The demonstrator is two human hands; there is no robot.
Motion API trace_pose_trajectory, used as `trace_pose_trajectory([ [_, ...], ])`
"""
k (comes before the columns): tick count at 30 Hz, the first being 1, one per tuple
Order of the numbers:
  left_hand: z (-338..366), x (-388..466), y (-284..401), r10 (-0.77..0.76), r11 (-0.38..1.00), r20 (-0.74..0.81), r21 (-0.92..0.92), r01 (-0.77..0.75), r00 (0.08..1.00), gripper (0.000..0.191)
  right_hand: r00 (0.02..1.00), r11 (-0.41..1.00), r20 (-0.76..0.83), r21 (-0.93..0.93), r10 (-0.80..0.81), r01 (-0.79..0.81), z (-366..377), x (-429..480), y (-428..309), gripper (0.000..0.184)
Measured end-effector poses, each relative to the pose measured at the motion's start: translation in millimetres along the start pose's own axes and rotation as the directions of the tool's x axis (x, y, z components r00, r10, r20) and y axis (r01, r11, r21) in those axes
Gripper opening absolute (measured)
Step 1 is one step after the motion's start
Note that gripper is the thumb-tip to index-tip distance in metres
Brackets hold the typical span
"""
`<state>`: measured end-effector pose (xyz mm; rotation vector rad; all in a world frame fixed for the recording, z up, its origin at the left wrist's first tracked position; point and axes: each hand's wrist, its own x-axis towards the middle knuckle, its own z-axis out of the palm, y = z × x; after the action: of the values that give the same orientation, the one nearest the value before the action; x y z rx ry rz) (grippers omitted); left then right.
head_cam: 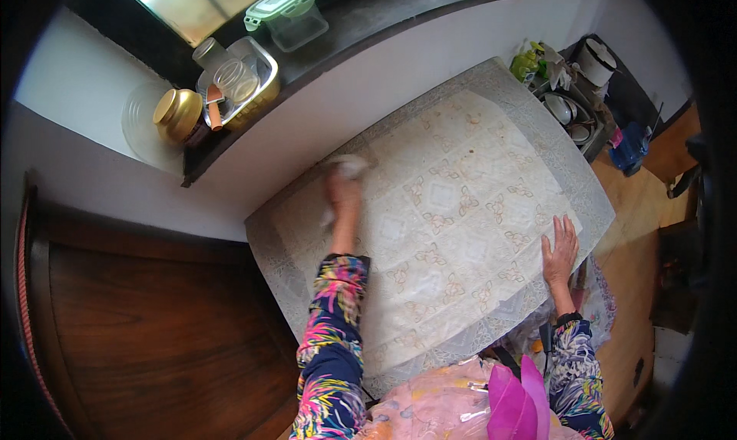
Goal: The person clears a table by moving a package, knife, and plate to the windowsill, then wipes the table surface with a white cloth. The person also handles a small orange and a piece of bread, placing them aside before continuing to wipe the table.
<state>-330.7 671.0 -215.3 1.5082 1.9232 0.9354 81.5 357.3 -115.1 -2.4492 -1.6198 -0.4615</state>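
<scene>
A table under a patterned plastic tablecloth [460, 232] lies before me. My left hand [344, 192], blurred by motion, holds a whitish cloth [350, 166] against the table's far left part, close to the wall. My right hand [560, 254] rests on the tablecloth near its right edge, palm down with the fingers extended, and nothing is in it. Patterned sleeves cover both forearms.
Above the table, a dark ledge [368, 31] carries a green-lidded plastic container [293, 22], a tray with glass jars [236, 82] and a gold-lidded jar [177, 116]. A sink with dishes [567, 114] stands beyond the right corner. A dark wooden panel [167, 319] is at left.
</scene>
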Motion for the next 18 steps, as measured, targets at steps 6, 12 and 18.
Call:
trace_pose_trajectory([
  [6,27,-101,66,0.536,0.8,0.382,-0.514,-0.309,0.753,0.028,1.0,0.999,0.019,0.029,0.024,-0.025,3,0,1,0.058],
  [12,-91,-26,-35,0.024,0.993,0.063,-0.118,-0.016,0.998,0.028,1.0,1.0,-0.012,0.006,0.009,-0.009,7,-3,5,0.057],
  [18,-146,-21,-155,0.146,0.977,-0.356,0.197,-0.079,0.923,0.04,0.999,1.0,-0.046,0.005,-0.015,0.015,10,-5,8,0.056],
])
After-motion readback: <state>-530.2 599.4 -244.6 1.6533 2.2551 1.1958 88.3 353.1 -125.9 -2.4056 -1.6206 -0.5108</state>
